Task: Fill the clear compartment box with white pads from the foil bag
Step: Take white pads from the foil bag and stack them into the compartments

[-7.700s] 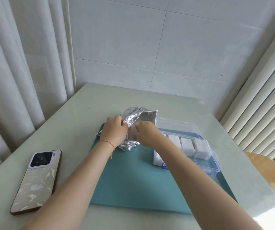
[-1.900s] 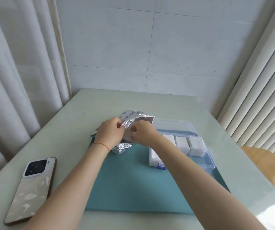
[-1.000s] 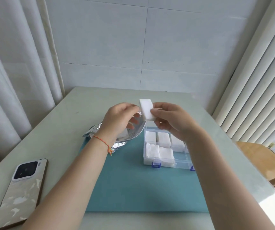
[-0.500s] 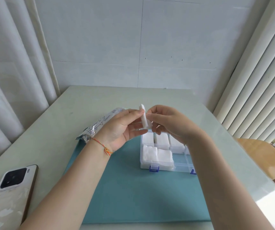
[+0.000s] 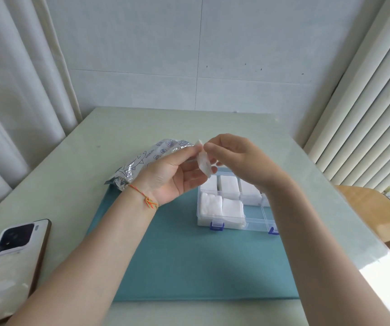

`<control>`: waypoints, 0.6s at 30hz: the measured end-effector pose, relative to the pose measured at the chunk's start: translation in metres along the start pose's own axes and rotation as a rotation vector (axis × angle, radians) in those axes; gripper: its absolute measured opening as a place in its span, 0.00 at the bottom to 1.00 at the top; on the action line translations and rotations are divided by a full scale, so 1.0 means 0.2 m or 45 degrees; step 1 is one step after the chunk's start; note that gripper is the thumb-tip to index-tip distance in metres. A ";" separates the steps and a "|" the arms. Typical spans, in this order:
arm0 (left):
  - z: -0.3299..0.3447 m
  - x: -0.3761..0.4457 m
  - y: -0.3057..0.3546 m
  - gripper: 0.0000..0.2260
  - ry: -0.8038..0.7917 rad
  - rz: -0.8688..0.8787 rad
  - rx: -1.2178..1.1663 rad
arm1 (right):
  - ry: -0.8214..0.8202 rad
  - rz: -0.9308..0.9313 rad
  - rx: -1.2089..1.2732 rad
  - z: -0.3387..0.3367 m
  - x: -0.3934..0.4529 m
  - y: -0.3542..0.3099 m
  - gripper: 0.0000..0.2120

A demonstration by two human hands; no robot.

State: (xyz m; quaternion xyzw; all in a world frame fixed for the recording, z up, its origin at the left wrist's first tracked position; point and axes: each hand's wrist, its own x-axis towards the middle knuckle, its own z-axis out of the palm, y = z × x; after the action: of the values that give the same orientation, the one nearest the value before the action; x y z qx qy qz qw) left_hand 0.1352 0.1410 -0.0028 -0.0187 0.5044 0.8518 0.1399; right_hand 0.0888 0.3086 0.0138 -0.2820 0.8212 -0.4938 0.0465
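pad [image 5: 203, 163]: white, sitting edge-on above the box
box [image 5: 255, 225]: clear, lying open, five compartments showing pads
foil bag [image 5: 146, 161]: crinkled, lying flat

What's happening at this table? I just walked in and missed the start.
A person is holding one white pad above the clear compartment box, pinched between the left hand and right hand. Several compartments already hold pads. The foil bag lies on the table behind the left hand, and a phone lies to the left.
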 end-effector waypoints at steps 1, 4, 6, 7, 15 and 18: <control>0.00 0.00 0.00 0.10 -0.001 -0.009 -0.024 | -0.043 -0.023 0.005 0.00 0.00 0.00 0.16; -0.01 0.00 0.00 0.08 -0.017 -0.039 -0.042 | -0.124 -0.084 -0.122 0.01 -0.01 -0.02 0.21; -0.01 0.00 0.00 0.09 -0.033 -0.050 -0.061 | -0.083 -0.091 -0.221 0.03 0.00 -0.02 0.21; 0.00 0.00 0.00 0.09 -0.037 -0.047 -0.075 | -0.061 -0.087 -0.232 0.04 0.00 -0.02 0.20; 0.01 0.00 0.00 0.10 -0.014 -0.016 -0.181 | 0.045 -0.149 -0.406 0.08 -0.01 -0.03 0.17; 0.02 0.00 0.00 0.11 0.006 0.006 -0.161 | 0.068 -0.164 -0.472 0.08 -0.02 -0.04 0.16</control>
State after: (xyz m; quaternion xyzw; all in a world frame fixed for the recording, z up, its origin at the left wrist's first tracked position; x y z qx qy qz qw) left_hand 0.1364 0.1445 -0.0004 -0.0282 0.4498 0.8824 0.1352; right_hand 0.1004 0.2956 0.0122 -0.3244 0.8794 -0.3433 -0.0598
